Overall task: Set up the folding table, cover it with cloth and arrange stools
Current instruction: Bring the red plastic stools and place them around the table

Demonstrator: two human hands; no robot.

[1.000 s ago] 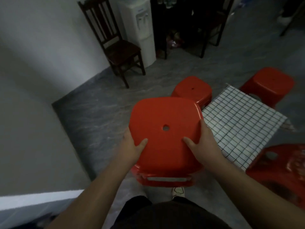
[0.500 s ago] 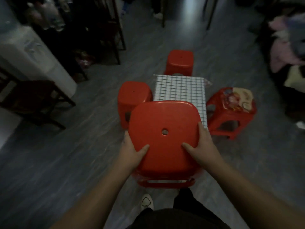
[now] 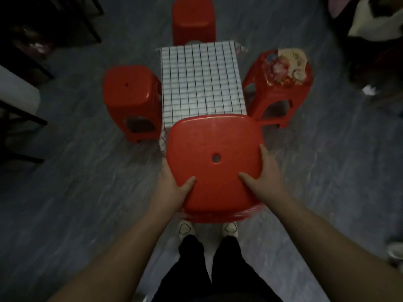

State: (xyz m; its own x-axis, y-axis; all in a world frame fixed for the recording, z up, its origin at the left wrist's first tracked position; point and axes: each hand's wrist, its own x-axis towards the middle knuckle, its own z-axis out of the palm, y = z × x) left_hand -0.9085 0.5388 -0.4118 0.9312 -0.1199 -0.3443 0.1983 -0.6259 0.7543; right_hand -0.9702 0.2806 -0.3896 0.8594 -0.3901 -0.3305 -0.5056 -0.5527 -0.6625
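Both hands are clamped on the red stool I carry: my left hand grips its left rim with the thumb lying on the seat, and my right hand grips the right rim the same way. I hold it upright, seat up, just above the floor, with my 2 shoes showing right under its near edge.

Compared with a second ago, I have turned from the wall and chair side of the room to face the short near end of the tabletop, and the stool now hangs squarely in front of that end, its far edge overlapping the hanging edge of the checked cloth in my view. I cannot tell whether they touch.

Beyond it, the cloth covers the whole tabletop. 1 plain red stool on the left stands just beside the long edge, a patterned red stool on the right stands just beside the opposite edge, and a 3rd red stool at the far end sits against the far short edge.

I judge the table and cloth steps done and 3 seats placed, so this is the last open side. What remains is to lower this stool straight down without catching the cloth hem under its legs.
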